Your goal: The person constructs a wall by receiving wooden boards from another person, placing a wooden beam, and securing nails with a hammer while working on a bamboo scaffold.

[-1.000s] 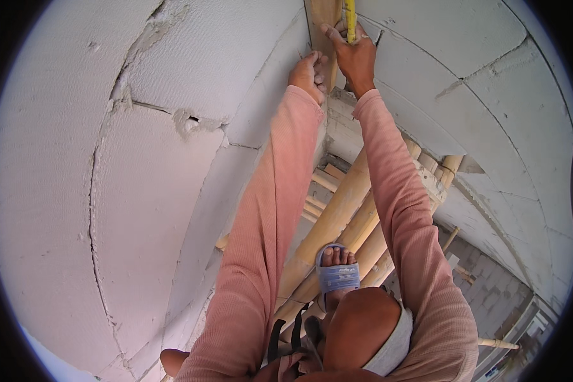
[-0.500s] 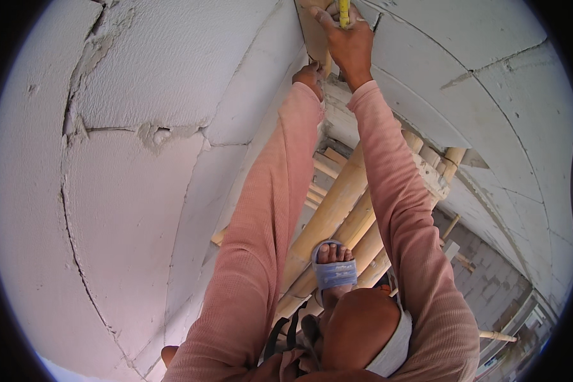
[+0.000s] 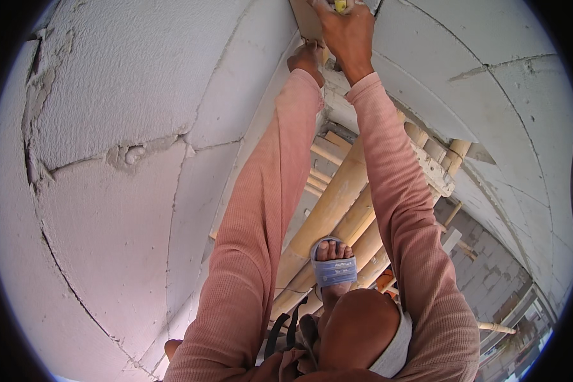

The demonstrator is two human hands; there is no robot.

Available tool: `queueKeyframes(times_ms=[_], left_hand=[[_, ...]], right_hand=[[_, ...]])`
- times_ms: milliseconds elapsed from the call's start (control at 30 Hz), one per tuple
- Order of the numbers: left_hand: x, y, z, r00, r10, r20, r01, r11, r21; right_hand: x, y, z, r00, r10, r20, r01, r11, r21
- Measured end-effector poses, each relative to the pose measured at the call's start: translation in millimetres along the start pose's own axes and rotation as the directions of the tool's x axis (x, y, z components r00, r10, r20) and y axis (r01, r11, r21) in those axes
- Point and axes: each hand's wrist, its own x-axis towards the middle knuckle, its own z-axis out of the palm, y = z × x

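Both arms, in pink ribbed sleeves, reach up into the corner between two walls of pale blocks. My right hand (image 3: 349,35) is closed at the top edge around a narrow yellow strip (image 3: 340,5) that looks like a tape measure blade; much of it is hidden or cut off. Beside its fingers a flat grey-brown board (image 3: 307,20) stands upright in the corner. Lower and to the left, my left hand (image 3: 307,60) is closed at the board's lower end. Its fingertips are partly hidden, and what they pinch is too small to tell.
Bamboo poles (image 3: 337,197) run below me, with a sandaled foot (image 3: 334,267) standing on them. The block wall (image 3: 134,184) rises close on the left, another block wall (image 3: 484,108) on the right. A grey block wall (image 3: 484,274) and a window frame (image 3: 522,318) lie farther down.
Both hands have shifted slightly upward in the picture, and less of the yellow strip shows. The left wall's joints have shifted left as the view moved. My grips look the same.
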Motion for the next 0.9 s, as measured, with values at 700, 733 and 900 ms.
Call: queueKeyframes(times_ms=[700, 733, 900], left_hand=[[29.2, -6.7, 0.5, 0.856, 0.319, 0.406, -0.434, 0.018, 0.901], [24.8, -7.1, 0.4, 0.807, 0.32, 0.496, -0.428, -0.263, 0.865], [39.6, 8.0, -10.7, 0.978, 0.194, 0.073, -0.201, 0.809, 0.552]], right_hand=[[-73.0, -3.9, -104.3, 0.984, -0.007, 0.177, 0.108, 0.816, -0.568], [-78.4, -5.0, -109.1, 0.984, -0.007, 0.177, 0.108, 0.816, -0.568], [-93.4, -33.2, -111.4, 0.652, 0.716, 0.25, -0.642, 0.696, -0.321]])
